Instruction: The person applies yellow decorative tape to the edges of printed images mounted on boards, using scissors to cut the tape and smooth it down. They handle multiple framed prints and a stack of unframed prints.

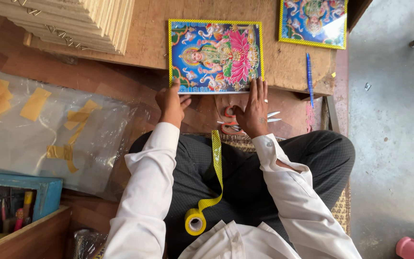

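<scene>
From the head view, the colourful picture (215, 56) lies flat on the wooden tabletop (291, 64). The left hand (171, 104) pinches its lower edge; the right hand (253, 111) presses it with flat, spread fingers. A yellow tape roll (195, 221) rests on the lap, with scissors (231, 121) beneath the right hand.
</scene>
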`<control>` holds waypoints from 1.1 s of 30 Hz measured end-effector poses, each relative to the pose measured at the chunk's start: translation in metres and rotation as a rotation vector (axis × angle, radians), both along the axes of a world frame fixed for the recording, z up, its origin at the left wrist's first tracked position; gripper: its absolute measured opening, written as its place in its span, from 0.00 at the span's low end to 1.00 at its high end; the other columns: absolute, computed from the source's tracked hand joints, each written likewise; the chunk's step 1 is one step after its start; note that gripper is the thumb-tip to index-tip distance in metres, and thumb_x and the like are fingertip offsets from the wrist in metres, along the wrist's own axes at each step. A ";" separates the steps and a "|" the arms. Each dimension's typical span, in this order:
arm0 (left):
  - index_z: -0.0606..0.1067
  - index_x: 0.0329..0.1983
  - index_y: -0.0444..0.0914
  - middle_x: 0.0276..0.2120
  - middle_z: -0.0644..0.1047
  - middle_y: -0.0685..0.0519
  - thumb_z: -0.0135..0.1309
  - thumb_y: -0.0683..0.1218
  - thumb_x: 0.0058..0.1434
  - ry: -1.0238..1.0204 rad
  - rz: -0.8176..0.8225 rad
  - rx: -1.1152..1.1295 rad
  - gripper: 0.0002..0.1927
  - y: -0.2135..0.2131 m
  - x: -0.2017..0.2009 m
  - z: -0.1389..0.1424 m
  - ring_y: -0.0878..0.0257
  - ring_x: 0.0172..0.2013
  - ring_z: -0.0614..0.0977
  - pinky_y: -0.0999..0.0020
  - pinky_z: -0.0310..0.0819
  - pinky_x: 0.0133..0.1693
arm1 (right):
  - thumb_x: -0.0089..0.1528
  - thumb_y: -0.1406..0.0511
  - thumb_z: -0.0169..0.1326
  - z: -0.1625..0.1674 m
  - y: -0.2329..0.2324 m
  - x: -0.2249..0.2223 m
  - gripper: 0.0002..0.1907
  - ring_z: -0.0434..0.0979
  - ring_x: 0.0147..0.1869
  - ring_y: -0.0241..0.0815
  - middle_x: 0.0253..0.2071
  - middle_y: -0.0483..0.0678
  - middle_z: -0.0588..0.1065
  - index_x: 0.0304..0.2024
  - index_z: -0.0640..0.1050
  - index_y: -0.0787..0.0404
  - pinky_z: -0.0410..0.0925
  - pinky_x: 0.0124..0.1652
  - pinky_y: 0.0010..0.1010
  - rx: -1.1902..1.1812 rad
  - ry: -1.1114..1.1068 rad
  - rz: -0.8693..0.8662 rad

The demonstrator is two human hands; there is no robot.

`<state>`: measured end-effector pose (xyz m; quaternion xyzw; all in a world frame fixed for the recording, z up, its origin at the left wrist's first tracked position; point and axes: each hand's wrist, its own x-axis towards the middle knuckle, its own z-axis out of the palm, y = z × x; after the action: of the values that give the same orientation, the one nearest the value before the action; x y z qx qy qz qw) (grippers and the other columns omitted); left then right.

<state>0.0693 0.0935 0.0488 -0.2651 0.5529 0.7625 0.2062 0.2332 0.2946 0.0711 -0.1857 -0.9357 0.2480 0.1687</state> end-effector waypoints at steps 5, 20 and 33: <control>0.79 0.42 0.31 0.34 0.81 0.47 0.58 0.47 0.64 0.230 0.108 -0.196 0.13 -0.003 0.015 0.013 0.61 0.27 0.81 0.66 0.79 0.27 | 0.60 0.64 0.63 0.003 0.003 0.005 0.41 0.57 0.81 0.63 0.76 0.65 0.59 0.71 0.62 0.72 0.57 0.75 0.46 -0.129 0.225 -0.126; 0.78 0.42 0.25 0.31 0.81 0.44 0.57 0.41 0.66 0.082 0.137 -0.030 0.11 0.017 -0.009 -0.005 0.60 0.21 0.81 0.65 0.77 0.20 | 0.67 0.40 0.43 0.032 -0.067 -0.154 0.46 0.48 0.82 0.56 0.78 0.58 0.53 0.75 0.57 0.65 0.43 0.74 0.54 0.206 -0.110 0.187; 0.80 0.47 0.35 0.32 0.83 0.49 0.56 0.42 0.65 0.062 0.166 -0.126 0.09 0.030 -0.029 0.007 0.64 0.21 0.81 0.67 0.76 0.22 | 0.61 0.28 0.36 0.022 0.061 -0.126 0.62 0.41 0.84 0.59 0.80 0.62 0.45 0.77 0.49 0.70 0.39 0.74 0.53 0.180 -0.269 -0.038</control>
<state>0.0404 0.1239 0.0555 -0.2987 0.5822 0.7484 0.1079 0.1072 0.3554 0.0935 -0.2189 -0.9647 0.1328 0.0622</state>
